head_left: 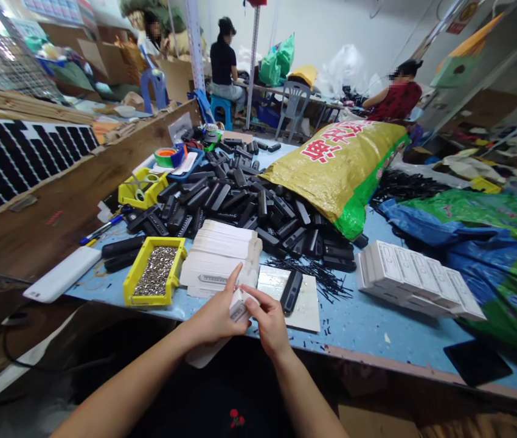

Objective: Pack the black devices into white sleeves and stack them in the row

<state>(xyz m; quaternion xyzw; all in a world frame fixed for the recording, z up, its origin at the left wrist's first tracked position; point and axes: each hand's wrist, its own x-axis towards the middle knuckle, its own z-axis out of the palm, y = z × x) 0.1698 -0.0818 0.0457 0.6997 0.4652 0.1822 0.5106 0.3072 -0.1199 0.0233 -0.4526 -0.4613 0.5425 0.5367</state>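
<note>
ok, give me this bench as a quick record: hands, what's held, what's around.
left hand: wrapped around a small white box
right hand: thumb and fingers at the same box; firmness of grip unclear
beyond hands: pile of white cartons
left side: yellow tray of small metal parts
right of hands: black case on a white board
far right: stacked white boxes
table middle: heap of black cases, yellow sack beside and partly over it
background: three people
</note>
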